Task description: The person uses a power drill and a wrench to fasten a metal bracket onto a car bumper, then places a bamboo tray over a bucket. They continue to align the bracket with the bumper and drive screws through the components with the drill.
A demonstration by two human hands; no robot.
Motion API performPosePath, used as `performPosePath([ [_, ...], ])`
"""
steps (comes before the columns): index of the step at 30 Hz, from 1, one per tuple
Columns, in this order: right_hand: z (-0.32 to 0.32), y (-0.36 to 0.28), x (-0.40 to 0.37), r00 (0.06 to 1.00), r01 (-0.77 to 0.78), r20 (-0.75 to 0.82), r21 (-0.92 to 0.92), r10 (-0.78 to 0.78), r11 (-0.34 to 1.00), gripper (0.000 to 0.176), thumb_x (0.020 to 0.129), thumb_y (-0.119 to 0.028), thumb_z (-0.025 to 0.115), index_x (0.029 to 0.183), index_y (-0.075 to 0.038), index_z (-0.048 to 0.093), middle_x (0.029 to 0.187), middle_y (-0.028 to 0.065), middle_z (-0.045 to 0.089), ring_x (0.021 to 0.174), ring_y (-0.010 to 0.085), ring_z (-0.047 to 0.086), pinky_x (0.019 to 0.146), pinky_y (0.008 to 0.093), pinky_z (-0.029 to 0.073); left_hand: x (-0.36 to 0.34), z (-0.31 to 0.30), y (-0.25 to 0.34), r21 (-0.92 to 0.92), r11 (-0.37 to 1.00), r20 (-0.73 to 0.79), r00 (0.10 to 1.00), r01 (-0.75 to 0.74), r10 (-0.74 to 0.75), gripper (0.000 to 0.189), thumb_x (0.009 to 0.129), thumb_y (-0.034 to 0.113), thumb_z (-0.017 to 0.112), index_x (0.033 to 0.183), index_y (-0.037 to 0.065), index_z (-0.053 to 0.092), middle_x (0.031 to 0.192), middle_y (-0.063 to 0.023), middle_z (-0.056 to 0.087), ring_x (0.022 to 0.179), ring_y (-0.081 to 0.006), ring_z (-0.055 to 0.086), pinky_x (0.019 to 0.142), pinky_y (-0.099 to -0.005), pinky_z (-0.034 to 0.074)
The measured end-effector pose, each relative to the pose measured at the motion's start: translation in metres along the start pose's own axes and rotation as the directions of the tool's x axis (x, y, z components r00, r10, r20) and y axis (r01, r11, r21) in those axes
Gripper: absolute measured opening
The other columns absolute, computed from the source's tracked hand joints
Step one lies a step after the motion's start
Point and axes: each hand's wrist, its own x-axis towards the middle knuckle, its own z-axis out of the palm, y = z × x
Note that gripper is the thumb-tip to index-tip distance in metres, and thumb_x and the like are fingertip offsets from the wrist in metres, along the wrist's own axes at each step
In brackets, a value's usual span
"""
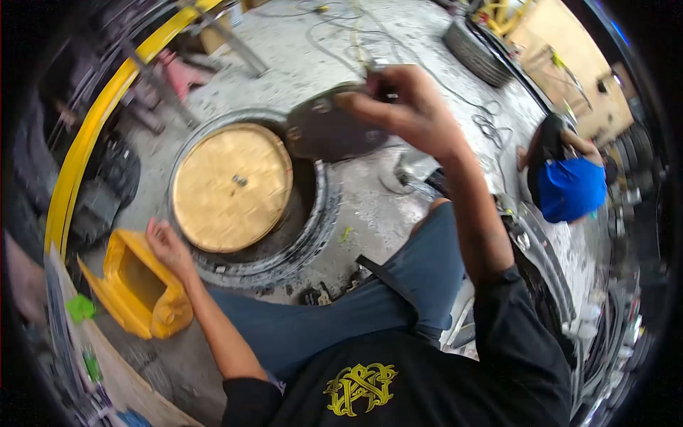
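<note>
My right hand (420, 114) is raised in front of me, its fingers closed on the near end of a dark flat plate (338, 132) with rounded corners and small bright round spots. Low on the left, my left hand (169, 249) has loosely bent fingers and overlaps the rim of a yellow plastic container (167, 313) with a cut-open side. Between my hands, a round tan disc (231, 186) with a small fitting at its centre lies tilted inside a tyre (313, 263) on the floor. The held plate overlaps the tyre's far right edge in this view.
A person in blue shorts (573, 188) crouches at the right. Cables (491, 124) run across the concrete floor toward another tyre (473, 53). A yellow rail (96, 121) curves along the left, with a red stand (178, 75) behind it.
</note>
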Motion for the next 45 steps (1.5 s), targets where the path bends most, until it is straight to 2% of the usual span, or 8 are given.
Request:
performPosePath([
  [6,-0.007,-0.009,-0.010,0.997,0.064,-0.040,-0.104,-0.069,0.993,0.030,0.077,-0.028,0.075,0.076,0.001,0.065,0.064,0.0151,0.064,0.059,0.0240,0.063,0.058,0.0377,0.049,-0.053,0.065,0.189,-0.365,0.930,0.564,0.805,0.043,0.184,0.052,0.105,0.035,0.045,0.141,-0.002,0.046,0.132,-0.0144,0.054,0.121,-0.0225,0.053,0.102,-0.0349,0.039],
  [10,0.004,0.000,-0.012,0.982,0.154,-0.092,-0.136,-0.167,0.979,0.031,0.071,-0.031,0.073,0.075,-0.001,0.067,0.074,0.0195,0.067,0.074,0.0396,0.066,0.066,0.0464,0.052,-0.060,0.129,0.255,-0.574,0.818,0.644,0.639,0.038,0.422,0.070,0.103,0.054,0.034,0.145,-0.002,0.042,0.146,-0.0165,0.044,0.137,-0.0255,0.039,0.114,-0.0386,0.024],
  [16,0.006,0.005,-0.017,0.960,0.174,-0.188,-0.176,-0.206,0.969,0.032,0.070,-0.032,0.074,0.070,0.000,0.067,0.068,0.0218,0.064,0.070,0.0425,0.064,0.061,0.0483,0.051,-0.030,0.153,0.259,-0.379,0.924,0.735,0.589,-0.051,0.334,0.055,0.104,0.041,0.048,0.135,-0.005,0.050,0.132,-0.0133,0.055,0.122,-0.0213,0.050,0.108,-0.0325,0.033],
  [19,0.009,0.003,-0.018,0.964,0.167,-0.186,-0.145,-0.192,0.975,0.032,0.069,-0.032,0.074,0.068,0.000,0.066,0.067,0.0221,0.064,0.069,0.0427,0.064,0.060,0.0488,0.051,-0.019,0.158,0.250,-0.440,0.878,0.777,0.570,0.189,0.267,0.040,0.099,0.027,0.062,0.124,-0.003,0.055,0.116,-0.0080,0.060,0.108,-0.0156,0.054,0.097,-0.0294,0.040],
  [24,0.015,0.008,-0.017,0.935,0.219,-0.260,-0.117,-0.243,0.969,0.032,0.069,-0.031,0.074,0.067,0.000,0.065,0.067,0.0229,0.063,0.068,0.0431,0.064,0.061,0.0493,0.051,-0.015,0.159,0.249,-0.445,0.888,0.815,0.465,0.119,0.346,0.044,0.092,0.033,0.072,0.116,0.000,0.055,0.109,-0.0033,0.060,0.102,-0.0136,0.056,0.090,-0.0268,0.042],
  [36,0.023,-0.027,-0.034,0.963,0.259,-0.068,-0.030,-0.260,0.966,0.027,0.068,-0.023,0.074,0.066,0.002,0.064,0.067,0.0226,0.063,0.068,0.0411,0.065,0.060,0.0482,0.051,-0.031,0.101,0.249,-0.466,0.822,0.782,0.587,0.329,0.209,0.045,0.088,0.029,0.077,0.115,-0.001,0.058,0.110,-0.0044,0.064,0.101,-0.0128,0.061,0.092,-0.0256,0.045],
  [40,0.027,-0.037,-0.038,0.950,0.282,-0.142,0.015,-0.277,0.959,0.028,0.069,-0.023,0.074,0.068,0.002,0.063,0.067,0.0231,0.063,0.068,0.0413,0.065,0.062,0.0480,0.051,-0.034,0.082,0.266,-0.333,0.917,0.763,0.635,0.219,0.125,0.066,0.078,0.047,0.083,0.114,0.000,0.054,0.112,-0.0033,0.060,0.104,-0.0125,0.059,0.095,-0.0278,0.045],
  [45,0.002,-0.036,-0.039,0.964,0.255,-0.097,0.059,-0.249,0.965,0.029,0.071,-0.024,0.073,0.072,0.003,0.061,0.070,0.0223,0.063,0.076,0.0413,0.065,0.067,0.0485,0.051,-0.030,0.089,0.268,-0.352,0.900,0.790,0.598,0.258,0.137,0.049,0.088,0.037,0.077,0.113,0.001,0.054,0.105,-0.0009,0.059,0.099,-0.0092,0.057,0.090,-0.0238,0.045],
])
